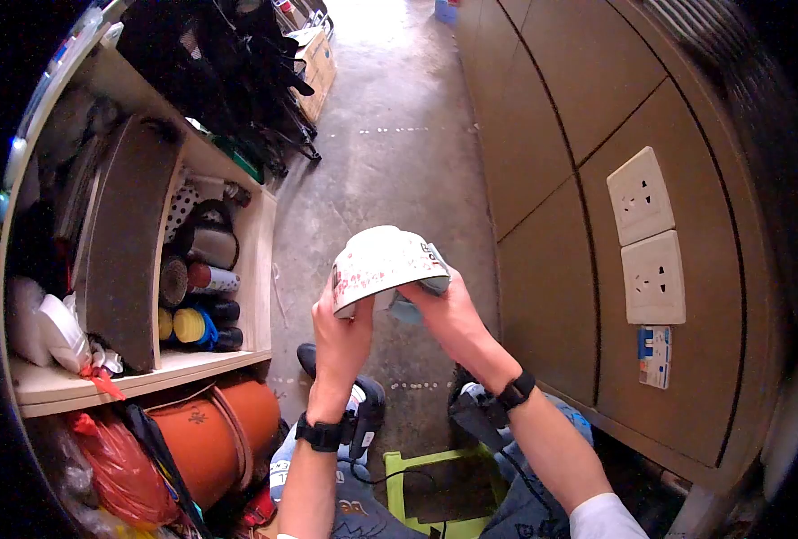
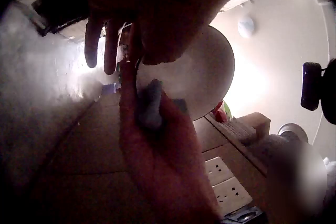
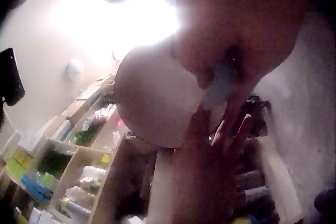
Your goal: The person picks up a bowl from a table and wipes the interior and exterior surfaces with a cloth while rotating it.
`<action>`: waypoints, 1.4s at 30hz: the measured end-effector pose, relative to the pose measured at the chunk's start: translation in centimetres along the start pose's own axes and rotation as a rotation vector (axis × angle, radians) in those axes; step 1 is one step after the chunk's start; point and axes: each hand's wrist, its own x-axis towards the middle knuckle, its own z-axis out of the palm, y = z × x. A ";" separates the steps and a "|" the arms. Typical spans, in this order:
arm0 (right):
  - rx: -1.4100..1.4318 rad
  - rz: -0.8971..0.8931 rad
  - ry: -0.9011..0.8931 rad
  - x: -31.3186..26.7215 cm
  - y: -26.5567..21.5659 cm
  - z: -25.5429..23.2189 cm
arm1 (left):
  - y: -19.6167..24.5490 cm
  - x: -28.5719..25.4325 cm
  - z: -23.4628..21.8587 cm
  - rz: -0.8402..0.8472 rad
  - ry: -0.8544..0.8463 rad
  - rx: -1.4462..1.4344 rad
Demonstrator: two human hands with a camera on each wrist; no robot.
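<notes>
Showing its printed outside at mid-frame, the white bowl (image 1: 381,260) was clamped by the left hand (image 1: 341,337) while a cloth (image 3: 223,82), pinched in the right hand (image 1: 457,319), was apparently being wiped along it, a steady grip seemingly needed next

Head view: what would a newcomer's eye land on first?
Most likely the white bowl with red print, mid-picture above the concrete floor, held between the left hand and right hand. Next, probably the big orange cylinder under the shelf at lower left, then two white sockets, one above the other on the brown panel at right.
</notes>
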 end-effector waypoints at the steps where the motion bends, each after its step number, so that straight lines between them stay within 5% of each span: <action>1: -0.055 -0.031 -0.005 0.0 -0.1 0.0 | -0.1 0.0 0.0 0.001 -0.003 0.000; 11: -0.113 -0.195 0.096 0.7 0.2 -0.6 | 0.2 0.1 -0.1 0.116 -0.091 0.058; 13: -0.493 -0.283 0.146 -0.1 -1.9 -0.2 | 0.6 0.1 -0.2 0.125 -0.067 0.081; 20: -0.800 -0.520 0.202 -0.7 -2.5 0.0 | 2.0 0.2 -0.5 0.125 -0.034 0.288; 29: -0.607 -0.393 0.197 0.0 -1.1 -0.4 | 2.1 0.3 -0.1 0.016 0.027 0.186; 33: -0.121 0.004 0.117 0.2 0.9 -0.5 | 1.5 0.3 0.4 0.029 0.068 0.130; 35: 0.013 0.134 0.081 0.1 1.4 -0.5 | 0.3 -0.1 0.7 -0.194 -0.044 -0.046; 42: -0.053 0.136 0.118 0.0 1.8 -0.3 | -0.8 -0.2 0.3 -0.158 -0.098 -0.096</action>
